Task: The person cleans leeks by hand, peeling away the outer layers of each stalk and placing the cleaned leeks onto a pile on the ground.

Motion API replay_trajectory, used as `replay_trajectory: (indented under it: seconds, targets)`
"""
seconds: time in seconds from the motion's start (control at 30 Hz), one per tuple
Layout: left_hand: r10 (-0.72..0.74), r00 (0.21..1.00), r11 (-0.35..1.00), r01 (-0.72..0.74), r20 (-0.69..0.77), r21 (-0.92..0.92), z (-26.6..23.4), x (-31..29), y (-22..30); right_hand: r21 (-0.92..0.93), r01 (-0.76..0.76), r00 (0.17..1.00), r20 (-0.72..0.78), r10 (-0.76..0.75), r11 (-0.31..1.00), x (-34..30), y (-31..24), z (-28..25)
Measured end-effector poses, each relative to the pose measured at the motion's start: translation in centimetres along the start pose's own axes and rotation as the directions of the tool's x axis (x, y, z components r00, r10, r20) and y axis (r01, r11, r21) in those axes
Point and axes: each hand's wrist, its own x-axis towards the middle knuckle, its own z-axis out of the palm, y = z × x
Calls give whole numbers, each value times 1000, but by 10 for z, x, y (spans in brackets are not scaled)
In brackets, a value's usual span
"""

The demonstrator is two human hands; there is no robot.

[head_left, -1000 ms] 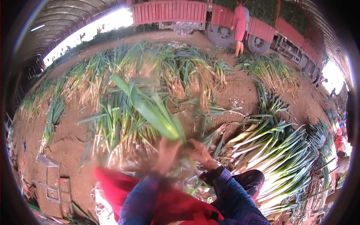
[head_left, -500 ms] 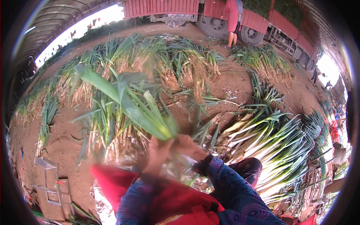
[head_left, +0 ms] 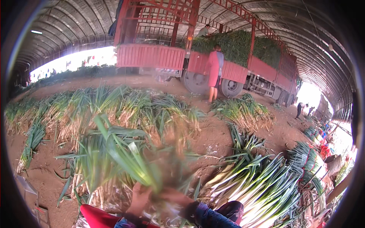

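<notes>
Left hand [head_left: 139,197] clamps a leek [head_left: 142,169] leaning toward eleven o'clock; right hand [head_left: 173,197] beside it blurs: cannot tell its grip.

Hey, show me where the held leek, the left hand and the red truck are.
Held leek [head_left: 130,162]: head view, on its green leaves.
Left hand [head_left: 140,197]: head view, on its middle.
Red truck [head_left: 152,57]: head view, on its side panel.

A leek pile [head_left: 262,190] lies right of the hands [head_left: 140,198] — leek heaps [head_left: 131,106] ahead, a truck [head_left: 150,56] behind them.
</notes>
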Motion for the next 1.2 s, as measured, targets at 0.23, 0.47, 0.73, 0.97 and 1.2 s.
replay_trajectory:
  seconds: [0.23, 0.47, 0.73, 0.97, 1.2]
  targets:
    - [90, 989, 992, -77, 122, -104, -3, 10, 16, 45, 80, 989, -126, -74, 996, -11, -17, 22]
    - [-83, 988, 985, 101, 128, -140, 0, 11, 40, -110, 187, 946, -248, -209, 976, 3, -6, 14]
    - [-113, 989, 921, 139, 94, -364, 4, 5, 40, 91, 119, 951, -298, -87, 989, 3, -16, 42]
    - [-140, 984, 875, 173, 106, -451, 6, 10, 29, 17, 270, 934, -247, -258, 963, 32, 22, 37]
    - [-138, 963, 919, 212, 232, -332, -3, 10, 26, 244, -112, 931, -314, 188, 963, 48, 51, 26]
